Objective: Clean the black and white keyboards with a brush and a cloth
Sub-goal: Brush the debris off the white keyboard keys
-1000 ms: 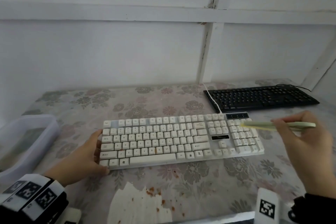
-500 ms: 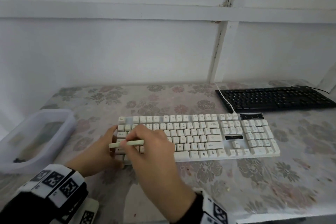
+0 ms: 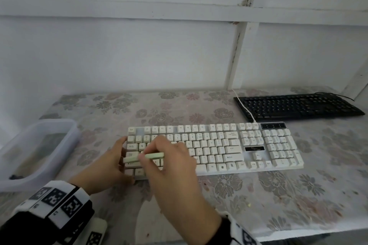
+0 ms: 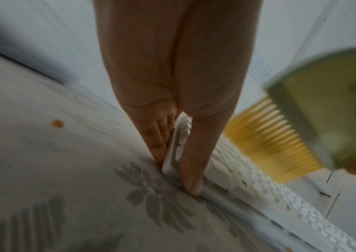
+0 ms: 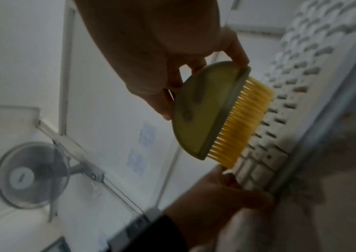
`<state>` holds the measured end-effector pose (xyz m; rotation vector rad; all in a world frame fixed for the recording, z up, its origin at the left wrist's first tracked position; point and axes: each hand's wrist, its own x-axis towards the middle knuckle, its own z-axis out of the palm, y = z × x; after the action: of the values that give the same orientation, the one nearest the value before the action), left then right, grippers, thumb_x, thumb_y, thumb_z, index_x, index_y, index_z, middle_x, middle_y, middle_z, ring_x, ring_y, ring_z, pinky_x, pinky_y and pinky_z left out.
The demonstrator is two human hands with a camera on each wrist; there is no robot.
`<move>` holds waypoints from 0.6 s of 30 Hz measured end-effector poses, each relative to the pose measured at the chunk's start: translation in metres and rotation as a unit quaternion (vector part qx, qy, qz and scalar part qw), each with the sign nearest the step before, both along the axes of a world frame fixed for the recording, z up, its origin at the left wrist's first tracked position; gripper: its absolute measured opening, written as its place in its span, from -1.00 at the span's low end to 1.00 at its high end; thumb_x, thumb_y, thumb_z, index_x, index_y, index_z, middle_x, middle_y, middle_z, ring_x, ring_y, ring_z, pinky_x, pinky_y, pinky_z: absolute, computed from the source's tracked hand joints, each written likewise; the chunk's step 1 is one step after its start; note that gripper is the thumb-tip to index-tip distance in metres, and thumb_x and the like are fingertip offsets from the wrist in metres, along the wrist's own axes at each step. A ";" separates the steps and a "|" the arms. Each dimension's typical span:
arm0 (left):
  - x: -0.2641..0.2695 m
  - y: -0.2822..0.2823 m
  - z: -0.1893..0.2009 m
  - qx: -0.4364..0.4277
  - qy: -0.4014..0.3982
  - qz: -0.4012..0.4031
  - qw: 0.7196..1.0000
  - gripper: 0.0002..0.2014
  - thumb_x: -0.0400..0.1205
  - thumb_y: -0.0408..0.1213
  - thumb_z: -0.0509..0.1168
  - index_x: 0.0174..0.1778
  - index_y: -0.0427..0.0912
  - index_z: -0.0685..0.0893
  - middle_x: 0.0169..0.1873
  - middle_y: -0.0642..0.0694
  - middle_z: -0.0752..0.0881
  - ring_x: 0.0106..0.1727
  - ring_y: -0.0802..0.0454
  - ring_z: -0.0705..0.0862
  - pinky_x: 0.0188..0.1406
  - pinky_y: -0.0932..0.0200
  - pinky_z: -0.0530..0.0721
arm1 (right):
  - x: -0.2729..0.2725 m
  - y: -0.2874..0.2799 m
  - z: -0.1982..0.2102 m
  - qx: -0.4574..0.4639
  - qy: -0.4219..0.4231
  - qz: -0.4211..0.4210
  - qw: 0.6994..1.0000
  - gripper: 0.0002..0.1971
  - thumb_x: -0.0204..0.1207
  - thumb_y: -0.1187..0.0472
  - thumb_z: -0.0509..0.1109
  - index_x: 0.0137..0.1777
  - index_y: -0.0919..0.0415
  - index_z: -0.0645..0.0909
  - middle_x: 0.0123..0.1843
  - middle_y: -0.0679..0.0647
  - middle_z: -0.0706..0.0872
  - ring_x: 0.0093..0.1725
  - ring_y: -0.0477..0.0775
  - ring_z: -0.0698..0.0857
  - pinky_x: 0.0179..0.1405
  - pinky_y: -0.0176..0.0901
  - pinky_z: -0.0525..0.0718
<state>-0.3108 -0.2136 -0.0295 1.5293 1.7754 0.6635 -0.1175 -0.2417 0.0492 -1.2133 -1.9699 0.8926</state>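
A white keyboard [image 3: 219, 149] lies across the middle of the table, and a black keyboard [image 3: 298, 106] sits behind its right end. My right hand [image 3: 169, 157] pinches a pale green brush [image 3: 153, 155] with yellow bristles over the leftmost keys. In the right wrist view the brush [image 5: 211, 116] has its bristles down on the white keyboard [image 5: 302, 85]. My left hand [image 3: 113, 163] braces the keyboard's left end. In the left wrist view its fingers [image 4: 157, 150] lie straight along the side, with the thumb at the front edge. No cloth is in view.
A translucent plastic bin [image 3: 37, 149] stands at the table's left edge. The white keyboard's cable [image 3: 244, 105] runs back over the black keyboard's left end. A floral cloth [image 3: 258, 195] covers the table, and a white wall is close behind. A fan [image 5: 30, 175] shows in the right wrist view.
My right hand has carried the brush from the number pad end across to the keyboard's left end and stays there. The left hand has kept its place.
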 end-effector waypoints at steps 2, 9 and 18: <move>0.000 0.000 0.001 -0.008 0.006 -0.003 1.000 0.04 0.28 -0.52 0.59 0.51 0.11 0.10 0.03 0.16 0.62 -0.05 0.20 0.68 -0.22 0.42 0.62 | -0.001 0.003 -0.009 0.010 -0.040 -0.010 0.999 -0.96 0.61 0.05 0.28 0.00 -0.06 0.53 -0.17 -0.24 0.57 0.09 -0.05 0.43 0.27 0.04 0.34; 0.000 0.000 0.004 -0.021 0.006 -0.009 1.000 0.06 0.27 -0.57 0.58 0.53 0.08 0.10 0.01 0.16 0.63 -0.09 0.30 0.70 -0.25 0.51 0.60 | 0.037 0.016 -0.010 0.058 -0.004 -0.118 0.991 -0.86 0.59 0.08 0.33 -0.17 -0.13 0.45 -0.26 -0.27 0.58 -0.01 -0.12 0.46 0.32 0.09 0.38; -0.001 -0.001 0.003 -0.016 -0.015 -0.010 1.000 0.05 0.26 -0.64 0.56 0.50 0.11 0.12 0.05 0.17 0.65 -0.06 0.35 0.70 -0.23 0.50 0.61 | 0.044 0.020 -0.030 0.045 0.024 -0.115 0.992 -0.83 0.54 0.13 0.40 -0.21 -0.15 0.49 -0.28 -0.25 0.55 -0.10 -0.10 0.52 0.16 0.19 0.55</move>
<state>-0.3119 -0.2150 -0.0267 1.5070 1.7373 0.6427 -0.0732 -0.2212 0.0195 -1.3213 -1.7691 0.7035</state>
